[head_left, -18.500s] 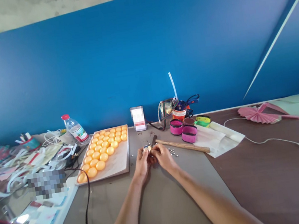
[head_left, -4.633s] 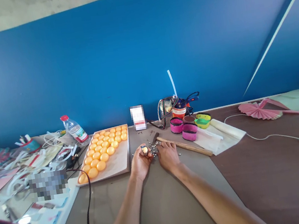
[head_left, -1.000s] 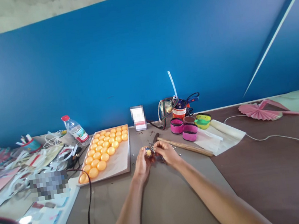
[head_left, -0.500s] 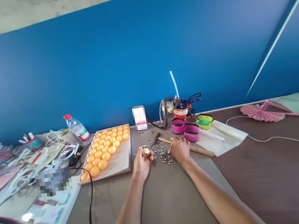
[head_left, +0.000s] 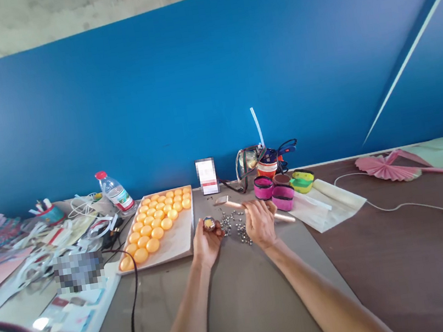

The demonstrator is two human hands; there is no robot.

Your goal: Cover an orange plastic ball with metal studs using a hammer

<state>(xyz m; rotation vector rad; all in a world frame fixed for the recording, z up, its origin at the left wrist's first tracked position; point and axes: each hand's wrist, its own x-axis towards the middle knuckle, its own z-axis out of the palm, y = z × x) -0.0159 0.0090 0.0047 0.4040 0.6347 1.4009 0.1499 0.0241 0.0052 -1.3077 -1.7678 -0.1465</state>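
My left hand [head_left: 205, 245] is closed around a small round ball [head_left: 209, 224] with a shiny metallic surface and a pale yellow patch on top. In my right hand [head_left: 260, 223] is a hammer [head_left: 234, 204], gripped round its wooden handle and raised slightly off the table. The hammer's head points left, beyond and to the right of the ball, not touching it. Small shiny metal pieces [head_left: 244, 234], perhaps studs or beads, lie scattered on the table between my hands.
Orange balls fill part of a shallow box [head_left: 182, 237] on the left. A phone [head_left: 207, 176] stands upright at the back. Magenta bands [head_left: 283, 198], a green one [head_left: 302, 180] and white paper [head_left: 327, 205] lie to the right. A bottle [head_left: 116, 194] and cables clutter the left.
My right hand has lifted the hammer off the table and shifted a little left with it. The left hand has moved slightly left with the ball.
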